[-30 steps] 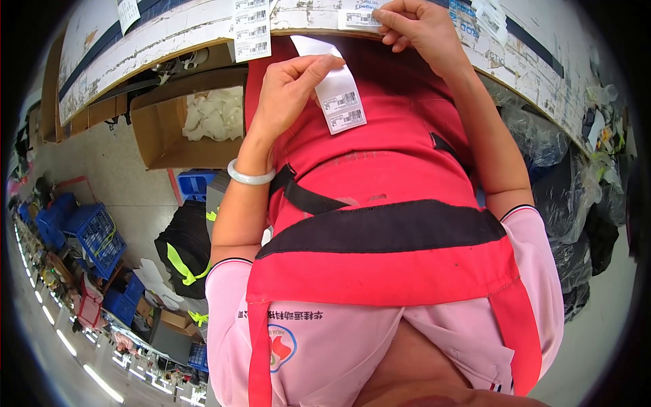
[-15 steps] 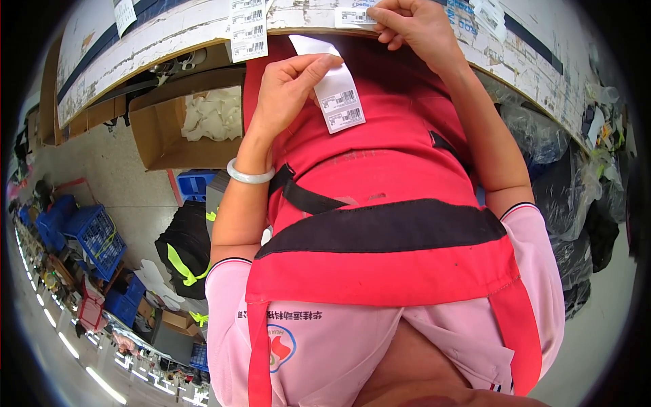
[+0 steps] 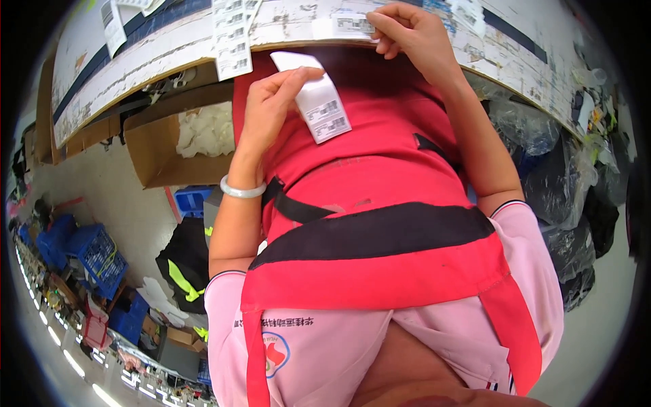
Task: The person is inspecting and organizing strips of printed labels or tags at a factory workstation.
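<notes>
My left hand (image 3: 272,108) is closed, thumb and fingers pinching a white strip of barcode labels (image 3: 324,108) in front of the red apron (image 3: 380,176). The strip's upper part is blank; printed labels show at its lower end. At the table's front edge, my right hand (image 3: 419,42) pinches the right end of a small barcode label (image 3: 354,25). A blank white piece adjoins that label on its left. Whether the label touches the tabletop, I cannot tell.
More label strips (image 3: 232,41) hang over the edge of the worn white table (image 3: 291,19). Below, at left, stands an open cardboard box (image 3: 152,159) with pale scraps inside. Blue crates (image 3: 98,251) are farther left. Plastic-wrapped bundles (image 3: 553,183) lie at right.
The view has shifted slightly, showing more tabletop. More white material shows left of the label in my right hand. Both hands keep their pinches.
</notes>
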A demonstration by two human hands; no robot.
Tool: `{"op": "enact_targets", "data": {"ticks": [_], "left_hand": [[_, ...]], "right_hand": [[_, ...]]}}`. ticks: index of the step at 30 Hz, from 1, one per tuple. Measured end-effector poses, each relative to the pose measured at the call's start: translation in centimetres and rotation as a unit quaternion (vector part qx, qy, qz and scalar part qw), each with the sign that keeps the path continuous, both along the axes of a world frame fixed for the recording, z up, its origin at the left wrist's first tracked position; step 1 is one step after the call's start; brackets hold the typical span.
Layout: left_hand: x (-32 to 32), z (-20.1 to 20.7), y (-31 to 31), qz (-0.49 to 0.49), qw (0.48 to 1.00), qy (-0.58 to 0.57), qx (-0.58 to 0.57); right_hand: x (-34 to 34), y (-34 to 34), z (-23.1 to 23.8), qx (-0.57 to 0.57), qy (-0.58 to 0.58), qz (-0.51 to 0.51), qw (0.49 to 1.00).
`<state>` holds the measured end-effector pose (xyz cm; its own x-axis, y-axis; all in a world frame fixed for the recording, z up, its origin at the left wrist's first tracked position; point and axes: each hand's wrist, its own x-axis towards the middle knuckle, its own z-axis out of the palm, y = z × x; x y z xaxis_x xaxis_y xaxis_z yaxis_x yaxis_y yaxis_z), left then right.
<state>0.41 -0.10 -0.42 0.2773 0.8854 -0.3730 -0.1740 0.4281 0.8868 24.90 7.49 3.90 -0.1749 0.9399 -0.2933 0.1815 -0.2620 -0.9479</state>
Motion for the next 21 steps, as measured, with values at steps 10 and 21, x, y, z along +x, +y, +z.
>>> {"op": "enact_targets", "data": {"ticks": [10, 21], "left_hand": [[0.0, 0.4, -0.6, -0.015, 0.999, -0.036, -0.023], [1.0, 0.2, -0.6, 0.047, 0.999, -0.013, 0.018]], "right_hand": [[15.6, 2.2, -2.7, 0.119, -0.386, -0.171, 0.898], [-1.8, -5.1, 0.7, -0.133, -0.067, 0.249, 0.957]]}}
